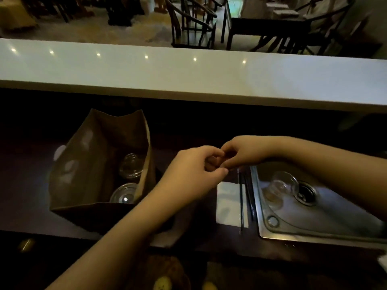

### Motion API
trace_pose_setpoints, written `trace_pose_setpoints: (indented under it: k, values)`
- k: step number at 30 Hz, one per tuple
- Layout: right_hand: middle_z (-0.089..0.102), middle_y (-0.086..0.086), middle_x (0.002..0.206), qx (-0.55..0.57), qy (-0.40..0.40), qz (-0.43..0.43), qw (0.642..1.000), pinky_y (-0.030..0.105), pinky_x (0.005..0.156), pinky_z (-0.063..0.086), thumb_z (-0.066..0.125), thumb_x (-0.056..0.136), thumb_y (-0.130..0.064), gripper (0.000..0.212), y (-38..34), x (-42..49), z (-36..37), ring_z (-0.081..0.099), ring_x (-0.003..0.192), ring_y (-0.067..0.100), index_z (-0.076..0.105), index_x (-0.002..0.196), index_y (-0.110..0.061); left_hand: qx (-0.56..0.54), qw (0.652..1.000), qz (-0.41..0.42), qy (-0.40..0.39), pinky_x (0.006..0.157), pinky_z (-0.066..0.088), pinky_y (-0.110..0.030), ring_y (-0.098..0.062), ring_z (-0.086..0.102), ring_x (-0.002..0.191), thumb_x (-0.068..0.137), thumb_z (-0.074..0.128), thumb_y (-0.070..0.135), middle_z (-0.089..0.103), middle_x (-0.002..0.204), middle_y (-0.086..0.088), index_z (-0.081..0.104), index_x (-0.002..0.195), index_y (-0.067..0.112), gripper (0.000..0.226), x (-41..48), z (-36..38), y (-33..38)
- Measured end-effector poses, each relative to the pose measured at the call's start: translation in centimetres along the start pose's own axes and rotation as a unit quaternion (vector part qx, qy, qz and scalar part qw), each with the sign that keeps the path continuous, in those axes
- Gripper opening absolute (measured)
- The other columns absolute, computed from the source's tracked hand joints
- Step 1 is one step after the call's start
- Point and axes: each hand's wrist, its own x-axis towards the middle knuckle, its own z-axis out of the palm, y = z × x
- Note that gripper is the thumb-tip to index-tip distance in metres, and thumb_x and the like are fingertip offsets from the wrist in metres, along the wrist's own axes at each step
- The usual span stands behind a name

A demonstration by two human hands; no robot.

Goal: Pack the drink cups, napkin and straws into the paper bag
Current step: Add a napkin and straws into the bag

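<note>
A brown paper bag (88,164) stands open on the dark counter at the left. Inside it I see two clear domed cup lids, one (130,165) farther back and one (123,194) nearer. A white napkin (227,203) lies flat right of the bag, with dark straws (246,195) lying along its right edge. My left hand (194,166) and my right hand (244,152) meet above the counter between bag and napkin, fingertips touching and curled. Nothing shows between the fingers, and the dim light hides any small item there.
A steel sink (314,225) sits at the right, with a clear cup (282,184) lying on its side near the drain (305,192). A raised white bar top (188,74) runs across behind the work counter. Chairs and a table stand beyond it.
</note>
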Motion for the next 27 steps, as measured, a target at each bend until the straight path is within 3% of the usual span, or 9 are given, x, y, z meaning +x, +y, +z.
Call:
trace_pose_setpoints:
  k: [3,5,8,12,14,17,22,25,27]
  values:
    - [0.066,0.004,0.100,-0.080,0.023,0.075,0.994,0.027,0.076,0.045,0.060,0.088,-0.026,0.028,5.2,1.5,4.0,0.062,0.092,0.019,0.065,0.112,-0.011,-0.011,0.991,-0.111,-0.070,0.088,0.046,-0.024,-0.015,0.061,0.104,0.080,0.065,0.022,0.067,0.115,-0.003,0.058,0.120,0.017,0.041,4.2,6.3,-3.1]
    - [0.069,0.013,0.106,-0.095,0.046,0.130,0.986,0.032,0.073,0.047,0.059,0.087,-0.025,0.027,8.3,2.6,6.7,0.064,0.094,0.027,0.067,0.103,-0.005,-0.031,0.977,-0.192,-0.093,0.089,0.046,-0.028,-0.021,0.059,0.109,0.079,0.064,0.016,0.064,0.121,-0.008,0.058,0.119,0.011,0.041,6.1,10.1,-5.6]
    - [0.066,0.016,0.109,-0.027,0.092,0.199,0.975,0.034,0.075,0.049,0.058,0.088,-0.022,0.026,11.5,3.7,10.3,0.063,0.098,0.030,0.062,0.104,-0.003,-0.024,0.958,-0.262,-0.115,0.083,0.045,-0.027,-0.026,0.058,0.109,0.079,0.062,0.012,0.060,0.123,-0.011,0.055,0.119,0.008,0.041,7.2,14.6,-8.1]
    - [0.055,0.020,0.124,0.037,0.158,0.234,0.959,0.035,0.088,0.046,0.060,0.088,-0.028,0.044,12.7,5.2,14.0,0.055,0.113,0.033,0.048,0.120,0.000,-0.058,0.944,-0.319,-0.066,0.089,0.047,-0.034,-0.032,0.055,0.112,0.074,0.064,0.013,0.051,0.129,-0.017,0.046,0.127,0.008,0.057,8.2,18.1,-9.4]
    - [0.047,0.021,0.129,0.064,0.173,0.246,0.951,0.036,0.094,0.044,0.061,0.087,-0.030,0.053,12.4,6.0,15.3,0.050,0.118,0.034,0.042,0.125,0.001,-0.087,0.936,-0.338,-0.040,0.088,0.047,-0.034,-0.033,0.055,0.112,0.073,0.064,0.010,0.051,0.129,-0.018,0.041,0.131,0.007,0.062,8.6,18.8,-9.4]
    - [0.046,0.021,0.129,0.112,0.204,0.268,0.935,0.039,0.093,0.045,0.059,0.087,-0.013,0.044,11.9,6.7,16.4,0.052,0.115,0.036,0.040,0.124,0.000,-0.123,0.931,-0.345,-0.014,0.080,0.047,-0.031,-0.031,0.056,0.109,0.076,0.061,0.004,0.055,0.124,-0.016,0.041,0.128,0.006,0.056,8.8,19.3,-9.7]
    - [0.057,0.018,0.121,0.166,0.214,0.285,0.920,0.037,0.081,0.048,0.054,0.088,-0.008,0.040,12.2,7.2,16.8,0.058,0.109,0.035,0.041,0.125,-0.002,-0.116,0.939,-0.323,-0.011,0.068,0.049,-0.031,-0.023,0.058,0.081,0.076,0.055,0.001,0.068,0.102,-0.014,0.066,0.095,0.004,0.022,8.4,19.5,-9.9]
    - [0.060,0.017,0.112,0.221,0.220,0.280,0.908,0.031,0.071,0.042,0.052,0.088,-0.012,0.027,12.9,7.1,16.2,0.059,0.101,0.035,0.049,0.113,-0.002,-0.160,0.933,-0.324,0.003,0.060,0.044,-0.027,-0.018,0.054,0.072,0.079,0.052,0.002,0.064,0.090,-0.010,0.065,0.085,0.009,0.016,8.3,19.2,-10.1]
    - [0.058,0.016,0.099,0.247,0.228,0.263,0.904,0.029,0.066,0.038,0.051,0.088,-0.012,0.009,13.5,6.9,15.6,0.057,0.089,0.034,0.053,0.094,-0.005,-0.198,0.924,-0.326,0.021,0.054,0.040,-0.025,-0.015,0.051,0.069,0.081,0.052,0.003,0.060,0.084,-0.005,0.061,0.082,0.011,0.012,8.3,18.6,-10.3]
